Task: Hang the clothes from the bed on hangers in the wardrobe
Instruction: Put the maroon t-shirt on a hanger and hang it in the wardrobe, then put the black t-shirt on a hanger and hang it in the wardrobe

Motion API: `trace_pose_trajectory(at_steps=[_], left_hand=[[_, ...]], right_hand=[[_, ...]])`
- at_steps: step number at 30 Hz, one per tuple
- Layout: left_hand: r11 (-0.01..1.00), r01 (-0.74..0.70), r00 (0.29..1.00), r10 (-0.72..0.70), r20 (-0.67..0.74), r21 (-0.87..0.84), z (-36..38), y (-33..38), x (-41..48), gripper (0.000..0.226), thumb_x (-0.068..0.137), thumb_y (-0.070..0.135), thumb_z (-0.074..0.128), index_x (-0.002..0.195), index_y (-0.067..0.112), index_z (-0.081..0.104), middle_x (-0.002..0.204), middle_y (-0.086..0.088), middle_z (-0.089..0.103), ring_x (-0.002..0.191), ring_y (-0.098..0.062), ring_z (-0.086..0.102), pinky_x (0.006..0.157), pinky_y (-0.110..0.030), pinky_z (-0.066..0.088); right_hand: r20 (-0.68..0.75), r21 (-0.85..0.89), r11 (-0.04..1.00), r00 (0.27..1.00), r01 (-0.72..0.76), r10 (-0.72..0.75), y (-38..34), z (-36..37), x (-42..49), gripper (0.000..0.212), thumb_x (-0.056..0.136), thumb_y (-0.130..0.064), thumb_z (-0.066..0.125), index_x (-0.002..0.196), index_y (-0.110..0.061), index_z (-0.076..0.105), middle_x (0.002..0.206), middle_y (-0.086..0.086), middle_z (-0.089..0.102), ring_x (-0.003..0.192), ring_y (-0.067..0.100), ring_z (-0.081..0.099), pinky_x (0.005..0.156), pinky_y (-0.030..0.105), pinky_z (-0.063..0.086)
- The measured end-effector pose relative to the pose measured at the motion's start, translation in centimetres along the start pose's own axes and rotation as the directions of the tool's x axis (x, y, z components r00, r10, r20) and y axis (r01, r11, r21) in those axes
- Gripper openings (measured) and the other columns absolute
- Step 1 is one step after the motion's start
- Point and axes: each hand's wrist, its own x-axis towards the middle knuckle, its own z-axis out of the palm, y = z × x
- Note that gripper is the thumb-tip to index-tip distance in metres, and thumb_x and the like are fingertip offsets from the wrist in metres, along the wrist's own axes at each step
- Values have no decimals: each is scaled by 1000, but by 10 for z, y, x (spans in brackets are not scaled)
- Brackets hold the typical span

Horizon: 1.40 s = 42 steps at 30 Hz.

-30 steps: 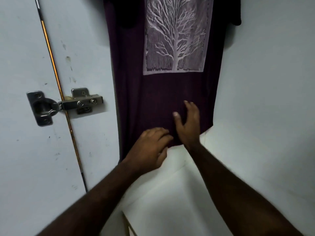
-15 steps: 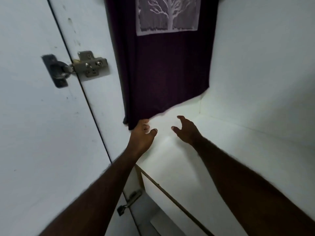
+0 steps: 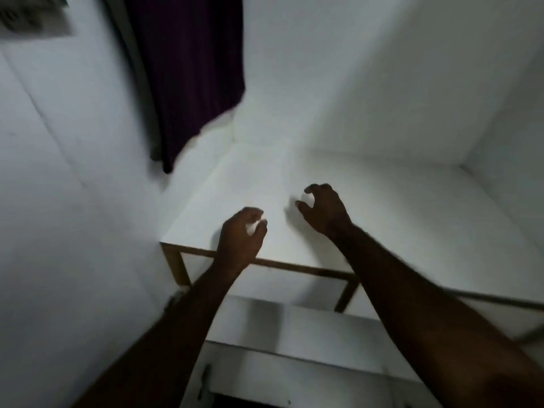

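We see both bare forearms reach forward into the white wardrobe, over the white shelf that forms its floor at this level. The left hand hovers above the shelf's front left part, close to the wooden front edge; its fingers are loosely curled toward the thumb and grasp nothing. The right hand is a little farther in and to the right, near the left hand but apart from it; its fingers are also bent in a loose claw, released, with nothing between them. The dark purple shirt hangs at the upper left, along the wardrobe's left side wall, well apart from both hands. Its lower hem ends above the shelf's back left corner, and we cannot tell whether the cloth touches the shelf. Its top runs out of the frame. The white door fills the left side. Under the shelf's front edge we see a lower white shelf, partly in shadow. The whole view is blurred.
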Motion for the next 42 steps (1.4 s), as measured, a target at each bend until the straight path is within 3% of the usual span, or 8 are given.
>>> trace_pose_trajectory(at_steps=[4, 9, 14, 17, 23, 29, 36, 42], left_hand=[[987, -17, 988, 41, 151, -158, 35, 26, -43, 10, 89, 14, 62, 94, 22, 67, 84, 19, 66, 80, -1, 63, 72, -15, 49], [958, -131, 907, 220, 359, -256, 82, 51, -96, 10, 87, 11, 64, 96, 11, 69, 86, 9, 68, 79, 2, 63, 68, -6, 45], [949, -144, 713, 297, 636, -281, 116, 80, -186, 10, 87, 8, 66, 95, 12, 69, 87, 10, 66, 82, 11, 59, 67, -4, 42], [937, -130, 577, 337, 744, -324, 125, 95, -256, 11, 86, 9, 66, 95, 15, 69, 88, 11, 67, 83, 7, 61, 67, -7, 43], [908, -149, 279, 418, 865, -392, 108, 126, -404, 34, 85, 19, 67, 118, 20, 60, 93, 5, 66, 89, -10, 63, 82, -26, 51], [839, -220, -33, 503, 864, -497, 48, 160, -549, 54, 86, 22, 69, 136, 20, 49, 126, 1, 58, 111, -9, 54, 92, -31, 49], [658, -165, -444, 615, 651, -734, -30, 223, -740, 63, 83, 27, 72, 139, 13, 47, 135, -6, 52, 118, -10, 49, 103, -33, 44], [515, -18, -672, 629, 392, -857, -96, 269, -876, 64, 81, 35, 66, 138, 13, 47, 136, -2, 51, 123, -10, 47, 105, -26, 37]], right_hand=[[-225, 68, 996, 972, -56, 70, 20, -32, -88, 29, 92, -31, 65, 113, -12, 65, 115, 9, 64, 110, 28, 58, 94, 38, 44], [-312, 94, 971, 920, -219, 238, 42, -58, -200, 24, 92, -28, 65, 110, -13, 67, 109, 6, 67, 102, 24, 61, 89, 35, 45], [-297, 134, 851, 799, -508, 523, 78, -70, -333, 29, 93, -32, 63, 114, -12, 66, 114, 6, 67, 106, 23, 61, 93, 36, 47], [-316, 186, 745, 679, -641, 663, 85, -75, -425, 29, 92, -33, 64, 114, -14, 66, 112, 6, 68, 101, 21, 63, 84, 26, 45], [-387, 308, 505, 379, -806, 841, 70, -78, -623, 32, 91, -39, 63, 115, -18, 66, 112, 1, 68, 98, 17, 64, 77, 24, 43], [-462, 524, 314, 45, -792, 886, 0, -75, -818, 19, 88, -32, 68, 101, -17, 70, 92, -3, 72, 86, 13, 66, 78, 25, 50], [-484, 750, 110, -428, -652, 764, -110, -64, -1014, 15, 88, -26, 68, 97, -14, 70, 84, -4, 68, 79, 10, 63, 76, 21, 50], [-410, 880, 34, -721, -473, 559, -188, -58, -1129, 10, 88, -29, 68, 95, -21, 69, 81, -10, 67, 74, 2, 61, 67, 13, 44]])
